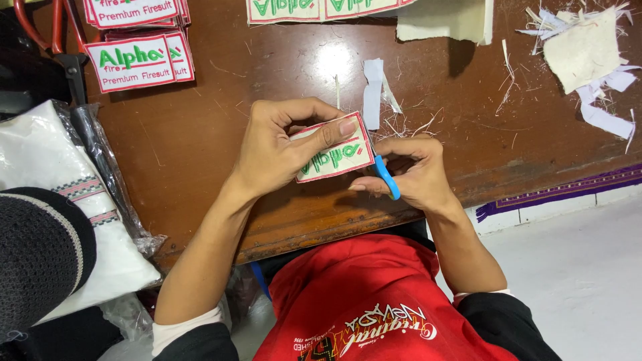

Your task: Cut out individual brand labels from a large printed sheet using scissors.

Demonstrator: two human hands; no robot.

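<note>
My red printed shirt [374, 301] fills the bottom of the view, closest to the lens. Beyond it runs the brown wooden table [200, 134], its front edge just under my wrists.

At far left, partly off the table edge: a white folded fabric in a clear plastic bag [40, 167], with a dark knitted cap [40, 254] lying against it. Upper left: a stack of white rectangular embroidered patches with red borders and green lettering [137, 60]. Upper right: a heap of cream fabric offcuts and pale trimmings [588, 53]. Loose threads and a white backing strip [373, 90] lie just beyond my hands.

My left hand [274, 150] is closed on one white red-bordered embroidered patch [334, 160], thumb across its top face, fingers behind, holding it tilted above the table near the front edge. My right hand [418, 174] is closed around small blue-handled scissors [386, 177], which sit at the patch's right edge, touching it. The blades are hidden; I cannot tell their opening. The patch lies between both hands, which nearly meet.
</note>
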